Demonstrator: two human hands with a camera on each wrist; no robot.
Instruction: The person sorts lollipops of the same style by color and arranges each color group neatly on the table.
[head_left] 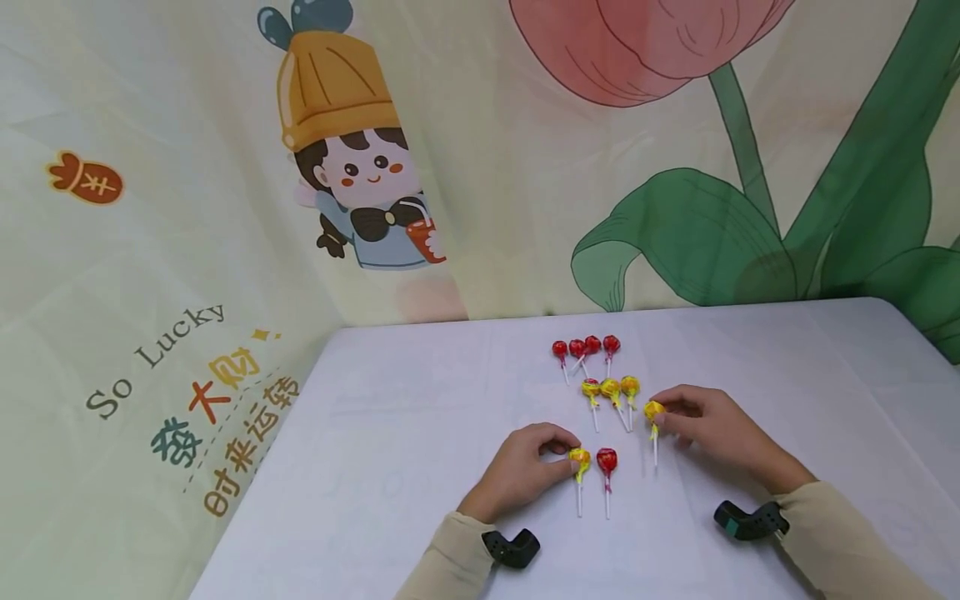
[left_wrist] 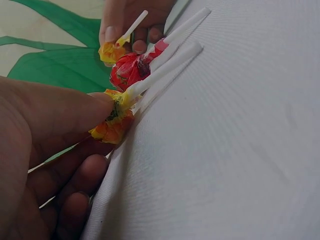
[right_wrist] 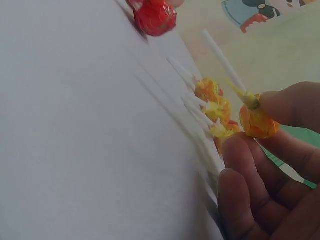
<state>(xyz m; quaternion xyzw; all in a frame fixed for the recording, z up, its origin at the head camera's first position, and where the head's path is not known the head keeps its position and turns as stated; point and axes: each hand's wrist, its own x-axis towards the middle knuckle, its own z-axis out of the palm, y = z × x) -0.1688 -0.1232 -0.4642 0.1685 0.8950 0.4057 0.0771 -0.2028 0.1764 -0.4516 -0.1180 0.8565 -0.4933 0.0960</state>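
Observation:
My left hand (head_left: 531, 465) pinches a yellow lollipop (head_left: 580, 458) by its wrapped head, its white stick pointing toward me. Just right of that lies a red lollipop (head_left: 607, 461) that neither hand touches. Between thumb and fingers of my right hand (head_left: 720, 429) is another yellow lollipop (head_left: 654, 411); in the right wrist view its head (right_wrist: 259, 120) hangs over the cloth with the stick angled up. Left of the right hand, a row of three yellow lollipops (head_left: 611, 390) lies on the table. The left wrist view shows the left thumb (left_wrist: 75, 112) on the yellow wrapper (left_wrist: 114, 127).
Behind the yellow row, several red lollipops (head_left: 592, 344) lie side by side, some with sticks crossing. A white cloth covers the table (head_left: 420, 392). A printed curtain (head_left: 495, 208) hangs along the back and left edges. Each wrist wears a black device (head_left: 512, 548).

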